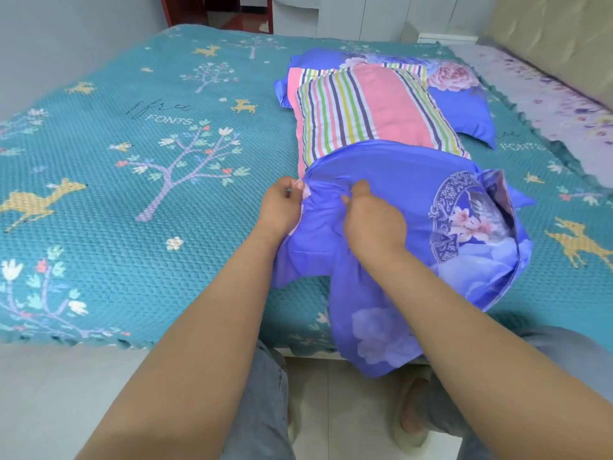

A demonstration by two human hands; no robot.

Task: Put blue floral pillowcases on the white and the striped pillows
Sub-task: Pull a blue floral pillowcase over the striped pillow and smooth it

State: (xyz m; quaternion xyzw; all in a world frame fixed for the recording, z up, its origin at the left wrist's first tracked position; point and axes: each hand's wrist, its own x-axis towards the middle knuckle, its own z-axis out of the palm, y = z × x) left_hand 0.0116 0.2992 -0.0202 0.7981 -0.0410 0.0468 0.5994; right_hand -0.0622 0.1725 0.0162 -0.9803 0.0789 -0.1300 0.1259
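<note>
The step in hand looks like the closing of the first case: a blue floral pillowcase [408, 207] lies at the near edge of the bed [139, 180], plump with what is probably the white pillow, though only a pale sliver shows at its left edge by the fingers. The left hand [282, 207] pinches the left edge of that case, thumb and fingers curled on the fabric. The right hand [371, 217], just beside it, has its fingers bunched into a fold of the same blue cloth, holding it. A loose flap of the case hangs over the near edge of the bed, beside the person's knees. Farther off, touching the far side of this case, lies the striped pillow [368, 111], still bare, resting on a second blue floral pillowcase [461, 97] spread flat under it. The next move, as I judge it, calls for tucking the pale edge fully inside and drawing the flap smooth. After that the striped pillow must be lifted off its case and slid into the opening.
</note>
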